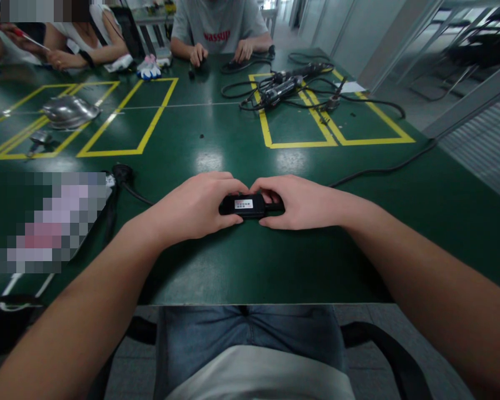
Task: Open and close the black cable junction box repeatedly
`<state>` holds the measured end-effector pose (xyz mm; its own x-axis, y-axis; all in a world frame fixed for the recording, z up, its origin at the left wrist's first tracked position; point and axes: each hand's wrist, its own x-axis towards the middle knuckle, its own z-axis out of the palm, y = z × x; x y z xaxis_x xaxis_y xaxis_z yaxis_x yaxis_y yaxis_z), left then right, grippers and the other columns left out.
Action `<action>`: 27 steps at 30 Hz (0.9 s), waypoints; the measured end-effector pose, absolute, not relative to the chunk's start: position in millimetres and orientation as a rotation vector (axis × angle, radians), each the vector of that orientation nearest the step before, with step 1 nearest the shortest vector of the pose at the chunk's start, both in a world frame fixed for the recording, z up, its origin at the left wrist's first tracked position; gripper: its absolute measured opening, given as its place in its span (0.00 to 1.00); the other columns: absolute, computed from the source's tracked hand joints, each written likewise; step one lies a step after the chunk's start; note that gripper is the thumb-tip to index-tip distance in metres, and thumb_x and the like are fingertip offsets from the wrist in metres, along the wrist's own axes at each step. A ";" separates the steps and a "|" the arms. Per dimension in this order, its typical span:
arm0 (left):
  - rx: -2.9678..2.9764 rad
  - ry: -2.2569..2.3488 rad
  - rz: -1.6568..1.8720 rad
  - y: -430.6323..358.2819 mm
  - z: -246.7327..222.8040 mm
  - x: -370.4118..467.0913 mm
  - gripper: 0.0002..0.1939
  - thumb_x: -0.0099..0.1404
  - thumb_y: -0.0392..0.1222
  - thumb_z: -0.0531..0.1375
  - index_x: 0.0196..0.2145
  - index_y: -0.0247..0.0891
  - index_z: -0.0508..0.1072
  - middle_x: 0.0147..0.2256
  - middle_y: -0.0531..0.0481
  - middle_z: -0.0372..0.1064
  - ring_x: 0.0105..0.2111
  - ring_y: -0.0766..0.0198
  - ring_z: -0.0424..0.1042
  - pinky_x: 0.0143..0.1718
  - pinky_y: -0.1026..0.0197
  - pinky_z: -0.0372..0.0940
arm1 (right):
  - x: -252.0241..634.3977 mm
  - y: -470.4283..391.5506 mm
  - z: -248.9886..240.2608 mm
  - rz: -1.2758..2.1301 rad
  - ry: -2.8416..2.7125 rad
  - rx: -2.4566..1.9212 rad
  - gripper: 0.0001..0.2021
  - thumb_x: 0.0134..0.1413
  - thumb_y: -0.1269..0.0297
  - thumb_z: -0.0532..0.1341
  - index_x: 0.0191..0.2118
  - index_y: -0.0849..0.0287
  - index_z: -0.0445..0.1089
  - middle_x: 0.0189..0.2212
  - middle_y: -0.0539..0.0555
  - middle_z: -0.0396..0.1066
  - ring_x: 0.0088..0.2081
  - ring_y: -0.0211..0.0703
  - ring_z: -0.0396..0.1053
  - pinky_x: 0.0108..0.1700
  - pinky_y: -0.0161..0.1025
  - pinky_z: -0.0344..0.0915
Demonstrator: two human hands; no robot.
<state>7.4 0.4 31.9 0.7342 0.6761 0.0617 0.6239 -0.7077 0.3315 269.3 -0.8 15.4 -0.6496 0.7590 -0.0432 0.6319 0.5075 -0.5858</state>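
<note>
A small black box [254, 206] with a white printed label lies level just above or on the green table, between both hands. My left hand [204, 205] grips its left end, thumb below and fingers above. On the right, my right hand [294, 203] is closed around the box's right end, where a narrower black part shows between thumb and fingers. The fingertips of the two hands nearly meet above the box. A black cable [383, 170] runs off to the right from behind my right wrist, and a black plug [123, 173] with a cord lies left of my left hand.
The green table [250, 266] carries yellow tape outlines. Tangled cables with metal tools [281, 91] lie at the back right, a shiny metal part [70, 111] at the back left. A blurred flat object [62, 222] is at the left. Two people sit across.
</note>
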 end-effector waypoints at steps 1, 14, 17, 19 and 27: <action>2.647 1.019 0.251 0.2 32.0 7.5 0.18 0.71 0.44 0.72 0.57 0.41 0.85 0.48 0.45 0.83 0.47 0.50 0.81 0.49 0.53 0.69 | 269.3 -1.0 15.7 0.847 -2.531 -1.189 0.17 0.53 0.61 0.73 0.49 0.54 0.76 0.34 0.48 0.72 0.34 0.46 0.67 0.39 0.42 0.57; 2.649 1.024 0.244 0.1 31.8 8.0 0.18 0.70 0.44 0.72 0.57 0.41 0.84 0.49 0.44 0.83 0.47 0.50 0.81 0.50 0.53 0.69 | 269.9 -1.2 16.6 0.850 -2.538 -1.170 0.17 0.53 0.61 0.72 0.49 0.55 0.75 0.34 0.48 0.71 0.34 0.45 0.67 0.39 0.42 0.58; 2.658 1.024 0.242 -0.1 31.5 8.1 0.19 0.71 0.44 0.72 0.57 0.41 0.84 0.49 0.44 0.83 0.47 0.50 0.81 0.50 0.53 0.69 | 272.3 1.6 16.4 0.910 -2.519 -1.139 0.15 0.56 0.61 0.70 0.49 0.56 0.76 0.34 0.48 0.71 0.34 0.45 0.66 0.39 0.41 0.59; 2.664 1.020 0.242 0.2 31.2 8.1 0.19 0.71 0.44 0.72 0.58 0.41 0.84 0.49 0.45 0.83 0.47 0.50 0.81 0.50 0.53 0.70 | 274.2 4.9 15.5 0.991 -2.494 -1.109 0.12 0.61 0.59 0.68 0.48 0.57 0.76 0.33 0.48 0.71 0.33 0.44 0.66 0.39 0.41 0.60; 2.669 1.020 0.233 1.1 30.7 7.9 0.19 0.71 0.44 0.72 0.58 0.41 0.84 0.49 0.45 0.83 0.47 0.50 0.81 0.50 0.53 0.70 | 278.7 12.0 12.7 1.113 -2.440 -1.033 0.12 0.67 0.56 0.68 0.47 0.59 0.79 0.32 0.49 0.72 0.33 0.43 0.67 0.38 0.41 0.62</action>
<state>7.9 1.1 30.7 0.7388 0.6719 0.0521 0.6277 -0.7142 0.3096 278.7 12.0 12.7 -0.7105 0.7020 -0.0484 0.4968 0.4517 -0.7411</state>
